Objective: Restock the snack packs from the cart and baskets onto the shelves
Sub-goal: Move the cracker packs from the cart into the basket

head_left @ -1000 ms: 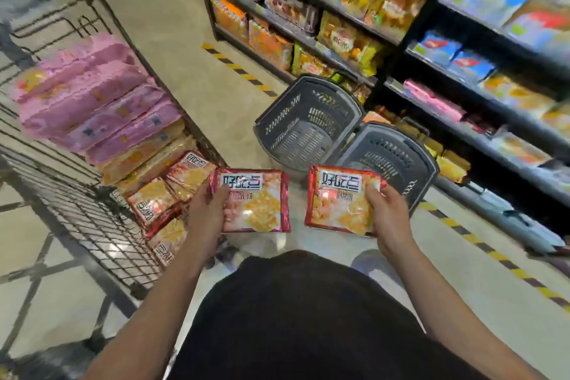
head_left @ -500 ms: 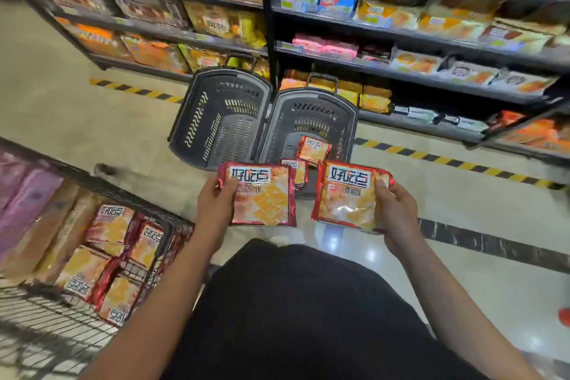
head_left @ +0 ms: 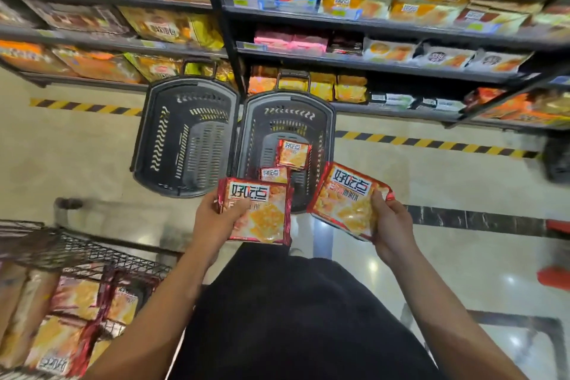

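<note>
Hands apart at mid-frame, each gripping one red snack pack. Left hand [head_left: 216, 222] pinches the left pack [head_left: 257, 213] at its 9 o'clock edge, thumb across the front. Right hand [head_left: 390, 222] clasps the right pack [head_left: 348, 200], tilted, at its 3 o'clock edge. Both forearms reach up from 6 o'clock. Two more packs [head_left: 293, 154] lie in the right basket [head_left: 327, 120], the lower one partly hidden; left basket [head_left: 185, 136] beside it. Shelves [head_left: 370, 66] at 12 o'clock blurred. Cart [head_left: 77, 256] at 8 o'clock, contents smeared, cut off
</note>
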A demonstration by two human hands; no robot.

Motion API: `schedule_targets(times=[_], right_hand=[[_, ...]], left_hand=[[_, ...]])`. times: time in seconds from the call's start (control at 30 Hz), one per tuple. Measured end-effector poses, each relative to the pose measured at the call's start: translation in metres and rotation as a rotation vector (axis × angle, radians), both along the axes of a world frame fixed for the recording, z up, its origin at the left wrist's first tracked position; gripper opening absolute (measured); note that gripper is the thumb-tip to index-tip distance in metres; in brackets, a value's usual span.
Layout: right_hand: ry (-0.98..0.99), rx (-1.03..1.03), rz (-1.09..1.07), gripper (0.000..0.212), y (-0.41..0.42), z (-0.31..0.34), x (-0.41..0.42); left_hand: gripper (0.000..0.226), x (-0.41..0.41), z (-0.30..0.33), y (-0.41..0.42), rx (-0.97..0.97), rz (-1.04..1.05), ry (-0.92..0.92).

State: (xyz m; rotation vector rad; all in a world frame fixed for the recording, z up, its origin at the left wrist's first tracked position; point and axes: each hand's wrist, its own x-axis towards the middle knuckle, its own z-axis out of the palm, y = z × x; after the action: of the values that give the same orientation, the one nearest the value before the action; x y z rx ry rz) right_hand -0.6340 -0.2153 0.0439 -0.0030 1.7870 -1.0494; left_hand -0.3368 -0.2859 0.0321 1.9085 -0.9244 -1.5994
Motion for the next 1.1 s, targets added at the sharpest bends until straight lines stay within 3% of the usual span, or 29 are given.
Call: schedule_targets(times=[0.13, 0.23, 0.47, 0.63, 0.73, 0.83, 0.97, 1.1], right_hand=[[0.051, 0.056, -0.04, 0.028, -0.049, -0.025, 0.003], [0.08, 0.084, -0.055, 0.041, -0.089, -0.058, 0.007], [0.125, 0.133, 0.03, 0.046, -0.173, -0.16, 0.007], [0.101, 0.114, 0.206, 0.03, -0.221, -0.263, -0.005], [0.096, 0.08, 0.275, 0.016, -0.244, -0.325, -0.006], [0.151, 0.087, 0.295, 0.006, -0.262, -0.391, -0.01], [0.148, 0.168, 0.254, 0.029, -0.28, -0.47, -0.008], [0.103, 0.207, 0.246, 0.034, -0.285, -0.527, -0.011]], left_hand=[[0.037, -0.006, -0.038, -0.041, 0.059, -0.03, -0.047], [0.047, -0.012, -0.074, -0.067, 0.086, -0.048, -0.119], [0.04, -0.033, -0.175, -0.108, 0.261, -0.113, -0.2], [0.039, -0.051, -0.267, -0.131, 0.331, -0.119, -0.267], [0.054, -0.06, -0.325, -0.144, 0.339, -0.108, -0.294], [0.033, -0.066, -0.379, -0.151, 0.34, -0.114, -0.309], [0.039, -0.066, -0.437, -0.153, 0.321, -0.072, -0.294], [0.034, -0.076, -0.48, -0.156, 0.311, -0.076, -0.295]])
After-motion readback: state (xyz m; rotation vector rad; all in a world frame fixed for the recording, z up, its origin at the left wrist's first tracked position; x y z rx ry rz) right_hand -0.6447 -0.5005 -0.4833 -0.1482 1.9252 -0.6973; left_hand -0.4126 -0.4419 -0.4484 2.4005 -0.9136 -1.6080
